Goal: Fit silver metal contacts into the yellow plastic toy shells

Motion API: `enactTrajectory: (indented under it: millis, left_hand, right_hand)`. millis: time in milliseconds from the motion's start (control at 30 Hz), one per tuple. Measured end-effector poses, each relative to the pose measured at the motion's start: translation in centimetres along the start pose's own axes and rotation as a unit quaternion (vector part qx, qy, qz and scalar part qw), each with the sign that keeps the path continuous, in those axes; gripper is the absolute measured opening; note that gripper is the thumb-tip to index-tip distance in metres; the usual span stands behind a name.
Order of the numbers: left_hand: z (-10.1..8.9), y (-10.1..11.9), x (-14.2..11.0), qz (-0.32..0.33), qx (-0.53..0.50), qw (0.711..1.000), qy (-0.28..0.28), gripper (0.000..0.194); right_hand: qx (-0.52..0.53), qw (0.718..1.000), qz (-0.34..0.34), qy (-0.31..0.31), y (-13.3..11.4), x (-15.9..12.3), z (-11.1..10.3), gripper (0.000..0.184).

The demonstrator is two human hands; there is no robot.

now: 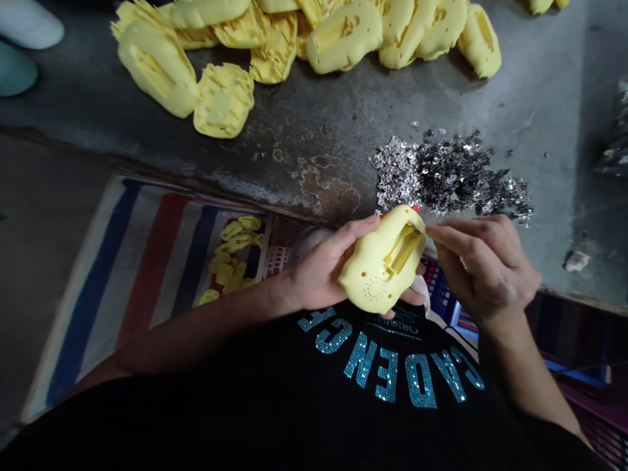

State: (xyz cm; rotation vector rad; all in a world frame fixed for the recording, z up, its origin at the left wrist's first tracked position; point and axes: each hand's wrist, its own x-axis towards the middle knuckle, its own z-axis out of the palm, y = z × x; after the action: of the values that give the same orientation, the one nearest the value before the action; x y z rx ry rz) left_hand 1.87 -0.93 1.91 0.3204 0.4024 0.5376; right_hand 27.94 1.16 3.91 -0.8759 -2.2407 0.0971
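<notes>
My left hand (318, 268) is wrapped round a yellow plastic toy casing (360, 265). A long battery slot, a few round holes and a patch of tiny speaker holes face up on it. A bit of red shows behind its far end. My right hand (490, 265) is at the slot's upper right edge, thumb and fingers pinched together. What sits between those fingertips is too small or hidden to make out. Just beyond both hands a pile of small shiny metal contact pieces (451, 171) lies on the grey worktop (314, 124).
Several more yellow casings (346, 36) are heaped along the back of the worktop. A whitish lump (577, 261) lies near its right front edge. Below on the left are a striped sheet (147, 261) and more small yellow parts (230, 268). Blue crates (464, 320) stand beneath the edge.
</notes>
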Motion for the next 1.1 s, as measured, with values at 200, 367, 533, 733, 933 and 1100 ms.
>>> enactTrajectory:
  millis: [200,367,533,733,933,1100]
  left_hand:
    - [0.1,0.0,-0.1,0.012,-0.013,1.0,0.006,0.1]
    - [0.5,-0.2,-0.1,0.04,0.029,0.999,0.022,0.093]
    - [1.4,-0.8,-0.5,0.108,0.153,0.978,0.097,0.087]
    - [1.7,-0.9,-2.6,0.134,0.307,0.934,0.128,0.08]
    - [2.2,-0.9,-2.4,0.123,0.287,0.94,0.137,0.071]
    - [2.5,-0.8,-2.2,0.107,0.281,0.938,0.17,0.07]
  right_hand:
    - [0.007,1.0,-0.008,0.017,-0.9,-0.7,1.2,0.057]
    - [0.135,0.985,0.104,0.029,-0.5,0.4,0.6,0.035]
    - [0.244,0.949,0.156,-0.126,1.2,3.1,-1.2,0.027]
    - [0.259,0.945,0.176,-0.091,0.7,2.6,-1.0,0.021]
    - [0.272,0.941,0.203,-0.014,0.2,0.0,0.4,0.028]
    - [0.294,0.928,0.228,-0.003,0.0,-0.9,0.5,0.026]
